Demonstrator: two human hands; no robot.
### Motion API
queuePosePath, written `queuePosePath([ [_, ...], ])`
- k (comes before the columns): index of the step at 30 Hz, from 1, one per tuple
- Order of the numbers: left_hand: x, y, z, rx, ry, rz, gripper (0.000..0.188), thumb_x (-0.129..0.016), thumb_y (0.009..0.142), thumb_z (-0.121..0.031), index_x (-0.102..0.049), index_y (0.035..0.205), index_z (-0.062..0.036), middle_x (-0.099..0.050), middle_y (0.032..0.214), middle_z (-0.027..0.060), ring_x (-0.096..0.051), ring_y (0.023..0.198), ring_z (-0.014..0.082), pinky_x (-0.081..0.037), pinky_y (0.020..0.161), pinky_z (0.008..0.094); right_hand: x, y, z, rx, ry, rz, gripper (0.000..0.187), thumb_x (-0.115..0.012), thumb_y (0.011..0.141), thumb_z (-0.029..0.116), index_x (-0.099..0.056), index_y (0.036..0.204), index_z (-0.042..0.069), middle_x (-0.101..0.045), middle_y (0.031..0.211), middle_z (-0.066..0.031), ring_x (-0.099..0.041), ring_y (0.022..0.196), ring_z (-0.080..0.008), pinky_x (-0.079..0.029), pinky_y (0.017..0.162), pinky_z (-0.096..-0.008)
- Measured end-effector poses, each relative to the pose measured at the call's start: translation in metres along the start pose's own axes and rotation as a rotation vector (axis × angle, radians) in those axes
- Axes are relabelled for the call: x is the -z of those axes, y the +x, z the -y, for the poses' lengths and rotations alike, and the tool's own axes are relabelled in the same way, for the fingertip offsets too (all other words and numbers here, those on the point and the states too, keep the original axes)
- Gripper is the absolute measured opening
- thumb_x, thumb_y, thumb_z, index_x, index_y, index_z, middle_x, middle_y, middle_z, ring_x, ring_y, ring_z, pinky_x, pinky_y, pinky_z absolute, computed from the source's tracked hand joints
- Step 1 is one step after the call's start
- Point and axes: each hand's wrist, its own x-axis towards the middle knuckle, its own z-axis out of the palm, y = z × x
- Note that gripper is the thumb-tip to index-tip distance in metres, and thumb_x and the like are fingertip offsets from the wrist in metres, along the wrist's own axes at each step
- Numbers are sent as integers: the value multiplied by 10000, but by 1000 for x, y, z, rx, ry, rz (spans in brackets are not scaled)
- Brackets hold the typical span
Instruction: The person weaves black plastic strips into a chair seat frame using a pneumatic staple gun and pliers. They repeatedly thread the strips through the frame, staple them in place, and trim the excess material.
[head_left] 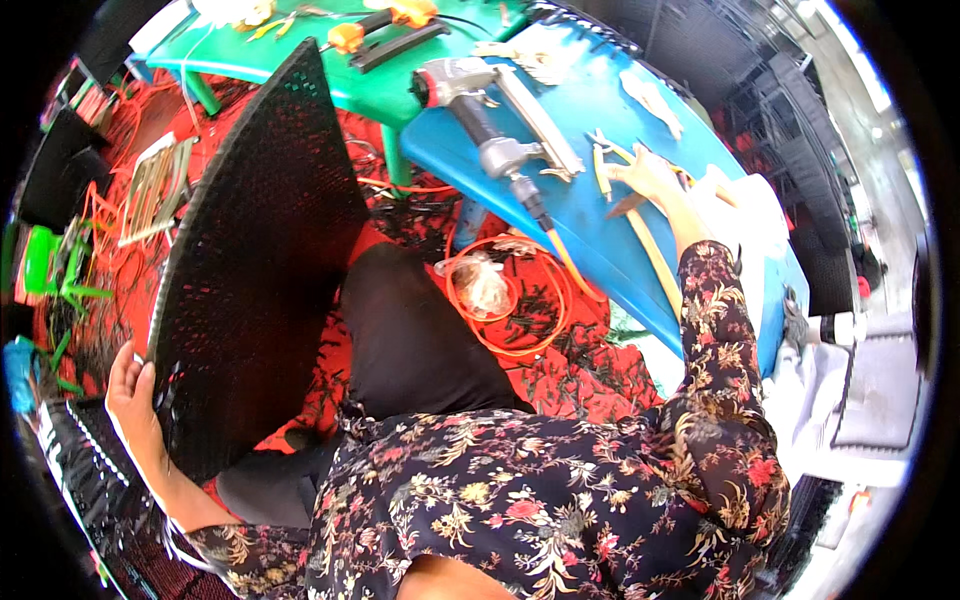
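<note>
A large black woven panel (pixel 260 260) stands tilted on edge beside my legs. My left hand (pixel 137 405) is closed on its outer left edge, fingers behind and thumb toward me. Over the blue table, my right hand (pixel 655 183) has its fingers and thumb at the handles of yellow-handled pliers (pixel 602 172), whose handles are spread apart. Just under that hand lies a hammer (pixel 655 250) with a wooden handle, partly covered by my wrist. A grey pneumatic staple gun (pixel 490 125) rests to the left of the pliers, an orange hose joined to it.
A green table (pixel 290 45) at the far left bears another nail gun (pixel 395 42) and hand tools. Gloves (pixel 650 100) lie on the blue table (pixel 450 150). Coiled orange hose (pixel 510 345), a plastic bag (pixel 480 285) and black scraps cover the red floor. White cloth hangs at right.
</note>
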Motion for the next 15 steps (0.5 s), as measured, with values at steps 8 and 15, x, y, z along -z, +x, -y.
queuePosePath([
  [8, -11, -13, -27, -140, -47, -162, 541, -656, 784, -124, -487, 1267, 52, -685, 885, 53, -589, 860, 99, -443, 826, 236, -22, 74, -64, 179, 12, -176, 752, -682, 747, 376, -436, 1336, -22, -547, 1246, -185, -526, 1137, -275, -412, 942, -342],
  [15, -9, -17, -26, -100, -350, -114, 121, -632, 816, -26, -682, 920, 12, -665, 771, 8, -585, 716, 49, -464, 663, 193, 41, -18, 161, 726, 714, -140, 500, -573, 846, 221, -498, 1275, -23, -587, 1113, -98, -569, 955, -190, -443, 849, -317],
])
